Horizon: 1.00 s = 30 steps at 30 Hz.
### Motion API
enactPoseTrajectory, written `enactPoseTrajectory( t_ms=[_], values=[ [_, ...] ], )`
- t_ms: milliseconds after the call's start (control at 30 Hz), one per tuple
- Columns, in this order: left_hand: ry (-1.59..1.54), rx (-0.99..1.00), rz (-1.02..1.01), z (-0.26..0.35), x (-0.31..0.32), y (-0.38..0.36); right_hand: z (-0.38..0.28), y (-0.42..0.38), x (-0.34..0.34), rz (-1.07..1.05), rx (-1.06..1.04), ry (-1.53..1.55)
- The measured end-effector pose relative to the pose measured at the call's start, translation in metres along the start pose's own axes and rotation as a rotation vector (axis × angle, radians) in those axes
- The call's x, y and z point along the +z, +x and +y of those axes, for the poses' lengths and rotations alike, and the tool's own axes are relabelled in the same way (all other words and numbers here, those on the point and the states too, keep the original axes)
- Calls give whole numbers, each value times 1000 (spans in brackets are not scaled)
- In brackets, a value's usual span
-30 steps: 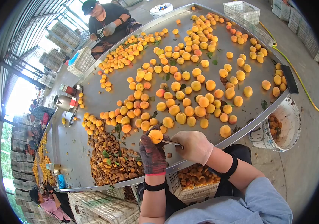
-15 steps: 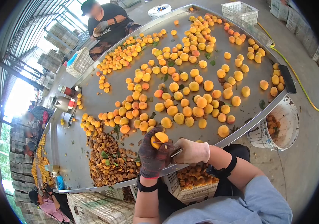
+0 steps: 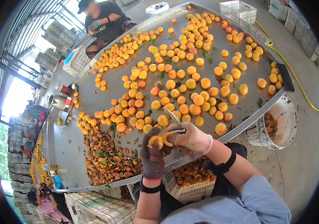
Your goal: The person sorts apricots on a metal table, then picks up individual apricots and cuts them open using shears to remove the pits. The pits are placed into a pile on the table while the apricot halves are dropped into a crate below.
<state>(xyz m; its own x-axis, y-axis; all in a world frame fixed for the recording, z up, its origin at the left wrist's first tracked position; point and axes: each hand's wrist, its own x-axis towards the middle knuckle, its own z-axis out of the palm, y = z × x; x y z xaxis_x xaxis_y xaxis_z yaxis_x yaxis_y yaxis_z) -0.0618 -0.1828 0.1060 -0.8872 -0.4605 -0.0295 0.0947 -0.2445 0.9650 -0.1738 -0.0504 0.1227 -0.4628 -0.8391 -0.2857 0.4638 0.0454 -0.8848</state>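
Observation:
My left hand (image 3: 152, 160), in a dark stained glove, is closed around an apricot piece (image 3: 155, 142) near the table's front edge. In a light glove, my right hand (image 3: 193, 139) grips a knife (image 3: 172, 116) whose curved blade points up and away to the left. Between the two hands, at my right fingertips, is another apricot piece (image 3: 166, 139) with a hollowed cut side. Whole apricots (image 3: 195, 109) lie on the metal table (image 3: 103, 98) just beyond my hands. To the left of my left hand sits a heap of brownish apricot pits (image 3: 111, 160).
Under the table edge stands a crate of apricot halves (image 3: 189, 190), with an empty-looking white crate (image 3: 99, 209) to its left. A stained bucket (image 3: 254, 136) is at the right. Across the table sits another person (image 3: 107, 26). A metal jug (image 3: 57, 101) stands at the far left.
The apricot has gone from a cut fruit in my left hand to two separate pieces. My right hand has turned, swinging the knife blade upward and away from the fruit.

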Motion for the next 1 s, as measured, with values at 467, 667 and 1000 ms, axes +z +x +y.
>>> enactPoseTrajectory(
  t_ms=[467,667,1000],
  values=[
    [-201,-397,98,-34,-8,6,2,2,-11,346,-391,548],
    [-119,-455,98,-40,6,-1,-2,7,8,546,-546,592],
    [196,-406,181,-40,17,-2,0,14,6,505,-633,382]
  ],
)
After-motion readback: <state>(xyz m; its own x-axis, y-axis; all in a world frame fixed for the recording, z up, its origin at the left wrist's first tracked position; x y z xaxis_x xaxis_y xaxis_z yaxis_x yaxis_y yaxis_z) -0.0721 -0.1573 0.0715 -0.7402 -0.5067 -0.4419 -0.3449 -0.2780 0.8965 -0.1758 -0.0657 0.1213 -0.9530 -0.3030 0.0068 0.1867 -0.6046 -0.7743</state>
